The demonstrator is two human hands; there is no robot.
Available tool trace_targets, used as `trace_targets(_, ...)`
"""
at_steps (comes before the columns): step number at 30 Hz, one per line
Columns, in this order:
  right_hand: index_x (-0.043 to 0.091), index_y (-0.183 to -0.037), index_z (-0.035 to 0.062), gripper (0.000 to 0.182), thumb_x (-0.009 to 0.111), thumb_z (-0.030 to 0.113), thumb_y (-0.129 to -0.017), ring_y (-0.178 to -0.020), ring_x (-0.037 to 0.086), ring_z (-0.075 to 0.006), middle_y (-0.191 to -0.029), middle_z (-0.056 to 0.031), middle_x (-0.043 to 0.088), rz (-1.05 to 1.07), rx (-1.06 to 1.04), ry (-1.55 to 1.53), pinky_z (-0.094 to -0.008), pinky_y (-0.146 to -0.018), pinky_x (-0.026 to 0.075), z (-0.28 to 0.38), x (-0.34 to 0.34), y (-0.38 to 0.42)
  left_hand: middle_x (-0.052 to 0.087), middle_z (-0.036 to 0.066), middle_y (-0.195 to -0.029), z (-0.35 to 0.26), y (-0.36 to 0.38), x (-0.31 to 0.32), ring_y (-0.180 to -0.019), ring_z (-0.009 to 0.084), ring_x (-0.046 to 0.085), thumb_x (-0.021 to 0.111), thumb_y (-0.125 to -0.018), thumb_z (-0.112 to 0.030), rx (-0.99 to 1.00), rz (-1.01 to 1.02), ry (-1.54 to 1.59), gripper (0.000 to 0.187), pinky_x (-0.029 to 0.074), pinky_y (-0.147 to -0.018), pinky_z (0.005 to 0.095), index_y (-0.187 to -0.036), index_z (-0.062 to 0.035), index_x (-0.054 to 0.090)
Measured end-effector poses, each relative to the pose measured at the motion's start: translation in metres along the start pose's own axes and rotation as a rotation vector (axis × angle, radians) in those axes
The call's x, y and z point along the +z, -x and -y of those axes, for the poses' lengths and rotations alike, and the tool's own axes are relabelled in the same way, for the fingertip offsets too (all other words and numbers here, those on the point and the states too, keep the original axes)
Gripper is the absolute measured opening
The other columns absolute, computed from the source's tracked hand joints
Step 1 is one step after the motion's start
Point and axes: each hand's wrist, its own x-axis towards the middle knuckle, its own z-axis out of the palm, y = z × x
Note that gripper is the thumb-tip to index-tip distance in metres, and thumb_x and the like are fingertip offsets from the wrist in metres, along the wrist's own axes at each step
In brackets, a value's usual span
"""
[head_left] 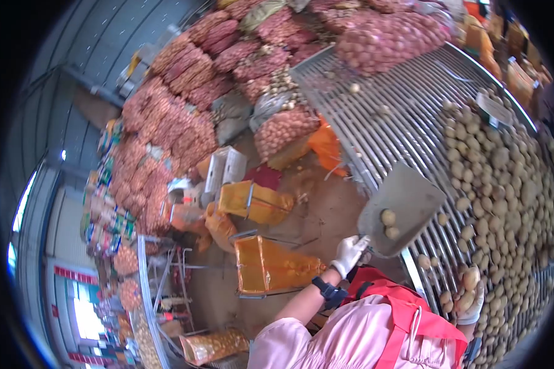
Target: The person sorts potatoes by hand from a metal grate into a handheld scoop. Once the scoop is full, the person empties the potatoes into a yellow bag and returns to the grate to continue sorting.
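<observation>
My left hand [349, 254], in a white glove, grips the handle end of a grey scoop [412, 206]. Two potatoes [389, 222] lie inside the scoop, which rests over the edge of a metal roller table [381, 126]. My right hand [472, 310], also gloved, is low on the right over the rollers. Its fingers are curled around a few potatoes [471, 278], partly hidden by one another. Beside it a broad heap of potatoes [498, 190] covers the right side of the rollers.
A second scoop [493, 109] lies on the heap's far end. A full mesh sack [388, 40] sits on the table's far edge. Orange bags on frames [249, 267] stand on the floor to the left, before stacked red mesh sacks [166, 123]. A metal rail [151, 301] runs at lower left.
</observation>
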Motion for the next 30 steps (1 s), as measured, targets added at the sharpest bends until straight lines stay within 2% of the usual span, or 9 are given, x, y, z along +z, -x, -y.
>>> trace_targets(2,0.046,-0.135,0.0041,0.053,0.042,0.041,-0.098,-0.104,0.061,-0.0196,-0.117,-0.0153,0.063,0.242,0.201,-0.176,-0.0376,-0.098,0.046,-0.005,0.04,-0.027,0.059,0.001,-0.057,0.021,0.0,-0.057,-0.046,0.0099,0.055,0.063,-0.093,-0.036,-0.138,-0.07,0.196,0.036,0.041,-0.041,0.0278,-0.074,-0.0048,0.064)
trace_targets(3,0.054,-0.123,0.0002,0.065,0.045,0.057,-0.093,-0.047,0.052,-0.018,-0.072,-0.0089,0.063,-0.399,0.102,0.057,-0.0283,-0.043,0.045,-0.029,0.027,-0.039,0.059,0.001,-0.059,0.0,0.008,-0.092,-0.046,0.0097,0.055,0.064,-0.092,-0.035,-0.285,-0.114,0.338,0.031,0.041,-0.039,0.0257,-0.077,-0.0073,0.064)
trace_targets(4,0.049,-0.13,0.0029,0.052,0.045,0.043,-0.097,-0.085,0.064,-0.0208,-0.108,-0.0109,0.064,0.132,0.122,-0.019,-0.0394,-0.089,0.05,-0.026,0.079,-0.059,0.06,0.001,-0.06,0.006,0.008,-0.126,-0.045,0.0093,0.055,0.065,-0.092,-0.034,-0.299,-0.184,0.341,0.027,0.042,-0.037,0.0237,-0.081,-0.0098,0.064)
trace_targets(8,0.048,-0.136,0.0087,0.061,0.051,0.05,-0.092,-0.056,0.055,-0.017,-0.093,-0.0082,0.064,-0.275,0.078,0.183,-0.0283,-0.045,0.045,-0.084,0.122,-0.114,0.062,0.004,-0.058,0.04,0.006,-0.278,-0.041,0.0108,0.054,0.068,-0.088,-0.034,-0.46,-0.453,0.306,0.025,0.039,-0.034,0.0235,-0.079,-0.0116,0.06)
trace_targets(14,0.046,-0.138,0.011,0.059,0.052,0.046,-0.092,-0.055,0.057,-0.017,-0.1,-0.0141,0.065,-0.208,0.242,0.245,-0.0284,-0.046,0.049,-0.148,0.167,-0.162,0.067,0.012,-0.065,0.101,-0.05,-0.472,-0.046,0.0179,0.063,0.062,-0.085,-0.013,-0.644,-0.676,-0.219,0.016,0.049,-0.039,0.0296,-0.087,0.0024,0.068)
trace_targets(17,0.045,-0.139,0.0093,0.06,0.053,0.046,-0.091,-0.055,0.056,-0.0168,-0.099,-0.0138,0.064,-0.305,0.287,0.235,-0.029,-0.046,0.049,-0.173,0.183,-0.167,0.072,0.015,-0.093,0.194,-0.115,-0.574,-0.08,0.0256,0.071,0.062,-0.085,-0.018,-0.813,-0.653,-0.505,0.024,0.057,-0.062,0.0382,-0.102,-0.0037,0.071)
trace_targets(21,0.042,-0.141,0.0075,0.066,0.055,0.047,-0.09,-0.055,0.056,-0.0174,-0.102,-0.0174,0.062,-0.278,0.255,0.252,-0.029,-0.047,0.049,-0.188,0.201,-0.163,0.069,0.009,-0.115,0.146,-0.153,-0.582,-0.105,0.0279,0.067,0.059,-0.09,-0.028,-0.927,-0.726,-0.978,0.028,0.057,-0.08,0.0423,-0.111,-0.0146,0.072)
trace_targets(25,0.04,-0.142,0.0072,0.067,0.059,0.044,-0.089,-0.057,0.057,-0.0181,-0.104,-0.0161,0.062,-0.364,0.236,0.237,-0.03,-0.048,0.049,-0.187,0.206,-0.153,0.07,0.012,-0.097,0.141,-0.159,-0.58,-0.088,0.0281,0.068,0.058,-0.088,-0.032,-0.797,-0.747,-1.2,0.027,0.055,-0.069,0.0424,-0.096,-0.0098,0.071)
trace_targets(30,0.047,-0.136,0.0105,0.055,0.059,0.04,-0.091,-0.064,0.06,-0.0195,-0.104,-0.0119,0.064,-0.468,0.245,0.13,-0.0313,-0.056,0.053,-0.175,0.221,-0.148,0.069,0.016,-0.071,0.085,-0.156,-0.523,-0.058,0.0242,0.064,0.058,-0.088,-0.035,-0.194,-0.689,-1.056,0.036,0.051,-0.05,0.0399,-0.078,-0.0026,0.067)
